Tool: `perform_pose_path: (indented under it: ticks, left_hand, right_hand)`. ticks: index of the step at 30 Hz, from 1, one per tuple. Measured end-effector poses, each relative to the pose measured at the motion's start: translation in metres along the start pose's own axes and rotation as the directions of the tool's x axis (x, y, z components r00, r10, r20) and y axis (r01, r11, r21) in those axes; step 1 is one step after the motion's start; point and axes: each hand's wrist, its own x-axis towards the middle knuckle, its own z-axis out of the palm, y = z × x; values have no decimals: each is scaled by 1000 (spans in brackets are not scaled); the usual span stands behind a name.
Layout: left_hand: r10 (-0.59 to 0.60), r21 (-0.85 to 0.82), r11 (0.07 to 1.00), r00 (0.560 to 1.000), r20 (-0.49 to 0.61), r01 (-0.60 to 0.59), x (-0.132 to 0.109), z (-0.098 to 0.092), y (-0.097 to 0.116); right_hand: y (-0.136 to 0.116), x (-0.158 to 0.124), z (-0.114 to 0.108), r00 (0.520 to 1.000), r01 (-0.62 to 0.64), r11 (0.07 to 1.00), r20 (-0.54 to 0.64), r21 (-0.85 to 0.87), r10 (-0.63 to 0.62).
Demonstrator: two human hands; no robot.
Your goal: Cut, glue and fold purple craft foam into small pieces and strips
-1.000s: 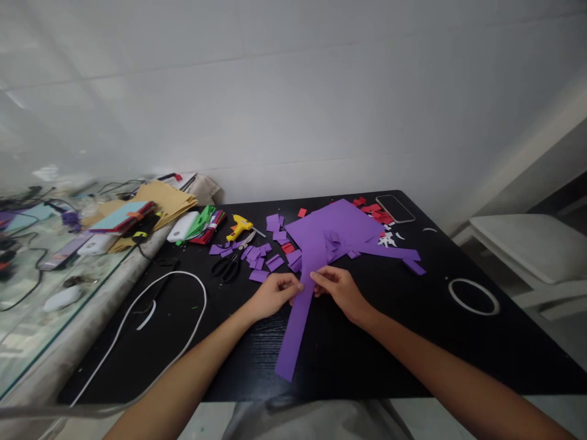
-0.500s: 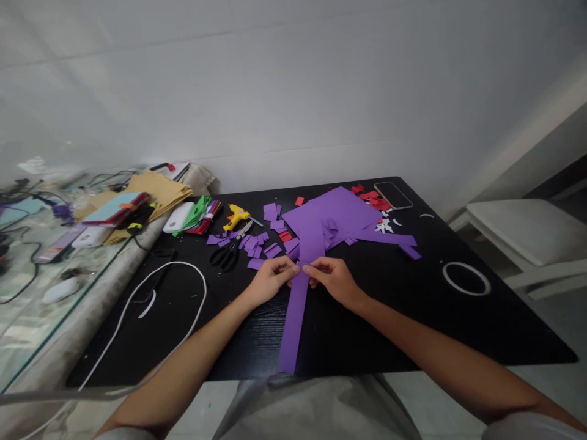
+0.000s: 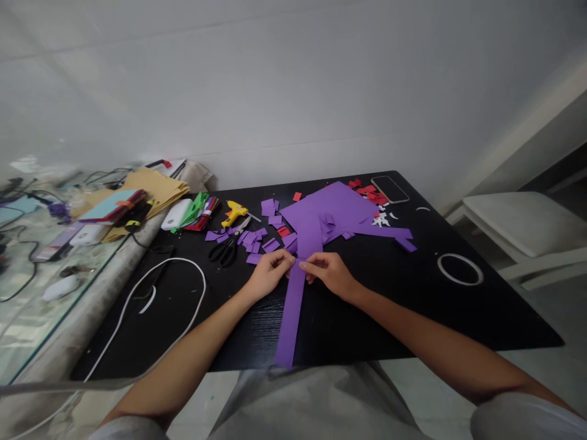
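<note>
A long purple paper strip runs from between my hands down to the table's front edge. My left hand pinches its left side near the top, and my right hand pinches the right side at the same height. Just beyond my fingers a wider purple strip leads up to a large purple sheet. Whether the two strips are joined is hard to make out. Small purple paper pieces lie scattered beyond my left hand, beside black-handled scissors.
A yellow glue gun lies behind the scissors. A white cable loops over the table's left side. Toward the right are a phone, red paper scraps, a white ring and a white chair. A cluttered glass table adjoins on the left.
The camera view has shifted slightly. Both hands keep their pinch on the purple strip in nearly the same place.
</note>
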Motion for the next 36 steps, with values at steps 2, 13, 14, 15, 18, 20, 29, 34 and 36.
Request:
perform_pose_path:
  ticks: [2,13,14,15,18,20,29,34,36]
  left_hand:
    - [16,32,999,1000,-10,-16,0,0,0]
    - [-30,7,1000,998,62,29,0,0,4]
    - [-30,6,1000,998,64,30,0,0,3]
    - [-32,5,999,997,70,32,-1,0,3]
    - [-43,0,999,995,94,43,-1,2,1]
    - [-49,-2,999,994,97,49,-2,3,0]
    - [-115,-38,992,980,162,123,-1,0,0]
    - [-134,-56,987,963,232,150,-1,0,-1]
    - [-139,-55,986,959,248,158,-1,0,1]
  right_hand:
    - [1,0,0,1000,-3,1000,2,7,3]
    - [-1,0,0,999,-25,996,-38,91,28]
    - [-2,0,1,999,-34,994,-19,100,36]
    - [-2,0,1,999,-39,993,1,108,40]
    - [-2,0,2,999,-31,993,33,112,27]
    - [-1,1,3,999,-33,992,30,120,30]
    - [2,3,3,996,-55,987,-63,153,65]
    - [1,7,-2,990,-38,980,-125,196,63]
    - [1,9,-5,987,-41,976,-142,215,72]
